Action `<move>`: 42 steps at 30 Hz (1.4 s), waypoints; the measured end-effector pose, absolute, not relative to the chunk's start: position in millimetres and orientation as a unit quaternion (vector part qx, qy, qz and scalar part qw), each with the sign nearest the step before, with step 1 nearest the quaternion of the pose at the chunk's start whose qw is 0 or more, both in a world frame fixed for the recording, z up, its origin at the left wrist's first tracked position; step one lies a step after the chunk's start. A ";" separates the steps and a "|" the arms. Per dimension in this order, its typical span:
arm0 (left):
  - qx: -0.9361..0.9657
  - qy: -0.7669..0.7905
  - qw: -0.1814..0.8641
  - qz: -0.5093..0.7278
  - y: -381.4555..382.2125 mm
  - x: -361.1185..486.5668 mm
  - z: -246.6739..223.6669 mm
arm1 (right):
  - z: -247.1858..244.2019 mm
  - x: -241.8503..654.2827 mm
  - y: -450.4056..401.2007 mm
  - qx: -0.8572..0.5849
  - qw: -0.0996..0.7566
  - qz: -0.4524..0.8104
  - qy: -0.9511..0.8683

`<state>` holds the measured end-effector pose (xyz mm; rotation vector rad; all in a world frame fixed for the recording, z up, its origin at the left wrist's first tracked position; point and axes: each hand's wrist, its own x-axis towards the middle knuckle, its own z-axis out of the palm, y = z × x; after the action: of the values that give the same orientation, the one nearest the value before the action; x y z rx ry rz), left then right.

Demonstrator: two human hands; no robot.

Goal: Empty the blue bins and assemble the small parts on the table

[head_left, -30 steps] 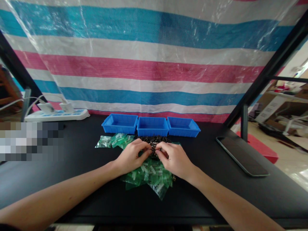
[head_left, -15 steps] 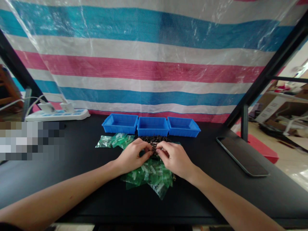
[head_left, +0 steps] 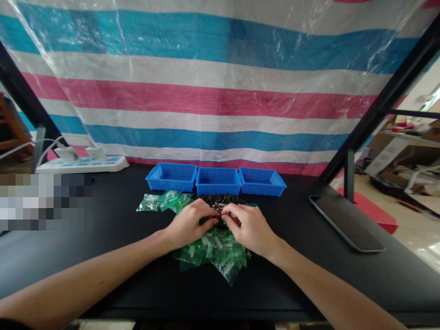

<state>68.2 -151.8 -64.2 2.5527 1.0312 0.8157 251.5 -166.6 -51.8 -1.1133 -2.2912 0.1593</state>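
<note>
My left hand [head_left: 191,222] and my right hand [head_left: 251,227] meet over the middle of the black table, thumbs and forefingers pinched close together. A small dark piece seems to sit between the fingertips, too tiny to name. Just behind the fingers lies a heap of dark, screw-like metal parts [head_left: 223,200], partly hidden by my hands. Below them spreads a pile of small green-tinted clear plastic bags [head_left: 216,251]. More green bags [head_left: 173,200] lie beyond my left hand, beside a clear silvery bag [head_left: 148,202].
Three blue trays stand in a row at the back: a left tray [head_left: 172,184], a middle tray [head_left: 219,189] and a right tray [head_left: 263,189]. A phone [head_left: 345,223] lies at the right. A white power strip [head_left: 82,165] with plugs is at the back left. Striped sheeting [head_left: 213,101] hangs behind.
My fingertips have drawn slightly closer together, the right hand shifting a little left. The bags, heap and trays stay where they were.
</note>
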 end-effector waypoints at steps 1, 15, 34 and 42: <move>0.882 0.354 0.133 0.281 -151.5 67.9 -64.4 | -51.7 251.5 -166.7 -0.418 0.291 0.060 -0.859; 0.896 0.332 0.105 0.276 -152.0 68.5 -62.8 | -50.5 251.3 -167.3 -0.415 0.291 0.068 -0.859; 0.866 0.374 0.122 0.309 -152.1 67.2 -64.5 | -52.7 253.5 -166.1 -0.425 0.316 0.073 -0.845; 0.867 0.380 0.138 0.292 -151.7 68.1 -65.2 | -52.0 254.1 -162.8 -0.418 0.324 0.073 -0.846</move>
<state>68.1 -151.7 -65.2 2.5071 1.1001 0.8439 254.1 -162.8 -52.0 -1.0954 -2.2184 0.1910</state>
